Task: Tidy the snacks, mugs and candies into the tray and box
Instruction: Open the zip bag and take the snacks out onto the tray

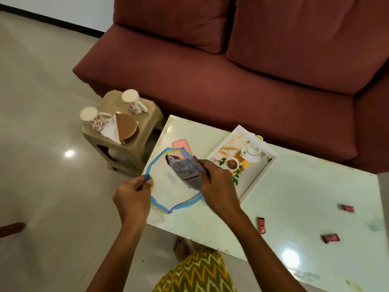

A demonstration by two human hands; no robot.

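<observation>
My left hand (132, 196) pinches the blue and yellow rim of a clear zip bag (168, 186), whose mouth gapes wide over the table's left end. My right hand (216, 182) grips a dark red snack packet (185, 168) that sits partly inside the bag's mouth. A white tray (259, 178) printed with a teapot picture lies just right of my right hand. Three red wrapped candies (261, 225) (331, 238) (347, 208) are scattered on the table's right half. Two white mugs with red flowers (93, 119) (132, 101) lie on their sides on a beige stool.
The white table (294, 186) stands in front of a dark red sofa (231, 70). A pink flat object (182, 146) lies behind the bag. The beige stool (126, 144) also holds a round brown lid and white paper. My foot and a patterned garment show below the table edge.
</observation>
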